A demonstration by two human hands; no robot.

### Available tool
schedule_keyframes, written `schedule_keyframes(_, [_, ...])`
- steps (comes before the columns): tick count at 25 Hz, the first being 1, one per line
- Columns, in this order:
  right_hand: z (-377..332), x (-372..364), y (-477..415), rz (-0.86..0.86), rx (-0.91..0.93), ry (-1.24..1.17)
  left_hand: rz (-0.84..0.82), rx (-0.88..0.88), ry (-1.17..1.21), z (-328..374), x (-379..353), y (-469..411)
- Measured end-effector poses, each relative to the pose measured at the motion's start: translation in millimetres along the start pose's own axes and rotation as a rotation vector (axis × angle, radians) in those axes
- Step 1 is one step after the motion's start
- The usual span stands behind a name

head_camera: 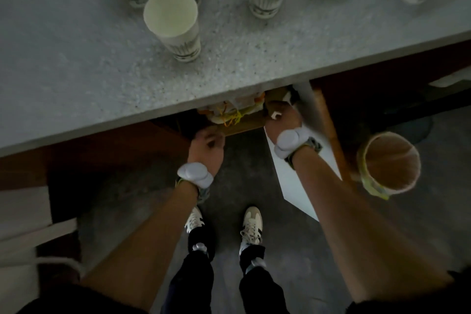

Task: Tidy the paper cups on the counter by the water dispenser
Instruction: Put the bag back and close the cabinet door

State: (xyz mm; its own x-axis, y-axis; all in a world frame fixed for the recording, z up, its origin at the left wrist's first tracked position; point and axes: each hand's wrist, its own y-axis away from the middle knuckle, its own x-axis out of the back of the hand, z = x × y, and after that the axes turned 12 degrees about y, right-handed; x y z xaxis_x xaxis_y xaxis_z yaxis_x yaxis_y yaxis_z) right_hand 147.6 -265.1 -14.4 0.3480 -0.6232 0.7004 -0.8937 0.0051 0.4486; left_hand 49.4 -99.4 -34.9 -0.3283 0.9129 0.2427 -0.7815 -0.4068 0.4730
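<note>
while both your hands reach in below the counter (76, 79) lip, the paper cups (171, 20) stand above and beyond them on the speckled top, upright in stacks with the long axis vertical. the nearest stack is up and to the left of your left hand (207, 146). that hand's fingers curl at a brown shelf edge (242, 126); whether they grip it cannot be told. your right hand (281, 120) sits deeper, beside a wrapped bundle (229, 112) tied in yellow and orange, its fingers hidden under the overhang. the left hand looks nearer the cups. either hand would have to back out and rise past the counter's front edge. bare countertop lies left of the stacks; a white door (300, 186) and a lined bin (390, 163) crowd your right.
</note>
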Motion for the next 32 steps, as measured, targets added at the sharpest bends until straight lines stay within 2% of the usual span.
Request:
schedule_keyframes(4, [-2,39,51,-0.015,-0.092,-0.103,-0.067,0.055,0.069,28,-23,68])
schedule_keyframes(9, [-2,97,84,0.031,-0.154,-0.073,-0.235,0.104,0.019,50,-62,138])
schedule_keyframes(15, [41,151,103,0.028,-0.273,0.032,-0.444,0.178,-0.058,72,-110,183])
schedule_keyframes(18, [65,157,105,-0.035,-0.333,0.064,-0.477,0.176,-0.103,78,-130,190])
schedule_keyframes(21, [82,152,105,-0.136,-0.295,0.183,-0.529,0.138,-0.163,78,-143,196])
schedule_keyframes(25, [100,140,108,-0.209,-0.242,0.128,-0.542,0.131,-0.167,74,-144,201])
schedule_keyframes(28, [104,136,108,-0.196,-0.254,0.072,-0.559,0.136,-0.189,76,-142,203])
schedule_keyframes(32, [98,132,109,-0.185,-0.227,0.118,-0.545,0.121,-0.229,84,-134,209])
